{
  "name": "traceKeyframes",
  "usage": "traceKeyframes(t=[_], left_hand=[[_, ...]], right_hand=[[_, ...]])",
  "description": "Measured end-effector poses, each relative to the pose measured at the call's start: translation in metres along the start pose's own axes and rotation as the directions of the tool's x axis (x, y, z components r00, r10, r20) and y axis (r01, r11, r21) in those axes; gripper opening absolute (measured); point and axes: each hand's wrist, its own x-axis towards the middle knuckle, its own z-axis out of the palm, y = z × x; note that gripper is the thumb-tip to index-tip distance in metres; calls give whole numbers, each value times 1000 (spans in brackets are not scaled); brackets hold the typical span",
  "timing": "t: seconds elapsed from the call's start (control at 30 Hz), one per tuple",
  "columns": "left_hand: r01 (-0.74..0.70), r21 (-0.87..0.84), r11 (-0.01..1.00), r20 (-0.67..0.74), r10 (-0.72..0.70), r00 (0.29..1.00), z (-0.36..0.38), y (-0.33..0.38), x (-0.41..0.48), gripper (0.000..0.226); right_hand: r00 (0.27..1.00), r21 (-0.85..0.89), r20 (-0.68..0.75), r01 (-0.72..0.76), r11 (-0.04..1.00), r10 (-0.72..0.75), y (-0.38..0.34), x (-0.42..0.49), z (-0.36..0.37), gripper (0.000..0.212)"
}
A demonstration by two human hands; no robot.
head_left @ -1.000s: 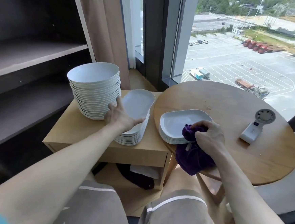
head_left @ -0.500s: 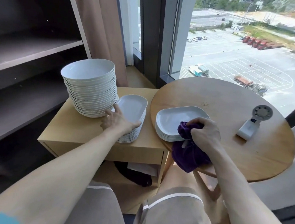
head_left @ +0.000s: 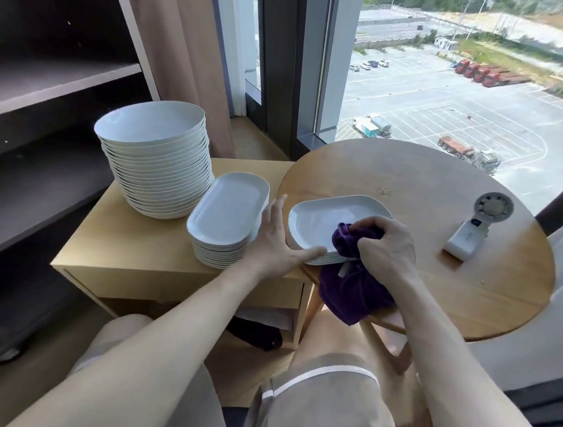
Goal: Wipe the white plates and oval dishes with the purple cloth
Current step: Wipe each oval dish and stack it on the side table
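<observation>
1. View down over two bare forearms and a lap.
2. Right hand [head_left: 387,247] curled round a bunched purple cloth [head_left: 352,286], fingers gripping it against the near edge of the top white plate; rest of the cloth hanging off the table edge.
3. White plates [head_left: 327,217] stacked at the near-left edge of a round wooden table [head_left: 443,192].
4. Left hand [head_left: 276,246] flat, fingers straight and spread, holding nothing, between the two stacks; thumb tip touching the plates' near rim.
5. Oval dishes [head_left: 226,209] stacked on a lower square table [head_left: 136,245], just left of the plates.
6. Tall stack of white bowls [head_left: 155,129] behind the oval dishes, same table.
7. White handheld fan [head_left: 474,228] lying at the round table's right, well apart from the plates.
</observation>
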Motion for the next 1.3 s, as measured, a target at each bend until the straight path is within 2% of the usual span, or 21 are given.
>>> traceKeyframes(t=[0.07, 0.23, 0.4, 0.6, 0.8, 1.0, 1.1, 1.2, 1.3], left_hand=[[35, -23, 999, 111, -32, 993, 9, 5, 4, 147], [133, -53, 990, 140, -125, 982, 16, 2, 20, 167], [103, -132, 986, 158, -82, 984, 18, -8, 26, 144], [83, -206, 975, 230, -35, 973, 13, -9, 34, 130], [119, -222, 968, 351, -35, 936, 6, -12, 53, 125], [152, -238, 959, 372, -55, 927, 9, -16, 60, 130], [154, -259, 954, 371, -49, 927, 11, -18, 60, 125], [162, -267, 950, 366, -56, 929, 13, -21, 59, 121], [170, -275, 946, 359, -63, 931, 12, -22, 58, 121]], right_hand=[[1000, 4, -27, 7, 1000, -6, 0, 0, -1, 39], [992, 82, -121, -12, 997, 22, 3, 4, -4, 40], [970, 167, -229, -45, 985, 83, 7, 8, -12, 40], [962, 217, -237, -82, 973, 134, 7, 8, -13, 39], [956, 290, -261, -55, 955, 135, 3, 3, -16, 45], [903, 377, -403, 16, 926, 149, -7, 9, -31, 42], [923, 291, -374, 18, 957, 96, -13, 21, -25, 37], [962, 64, -268, -28, 998, 44, -14, 53, -13, 34], [985, -181, -163, -82, 980, 53, -3, 75, 5, 36]])
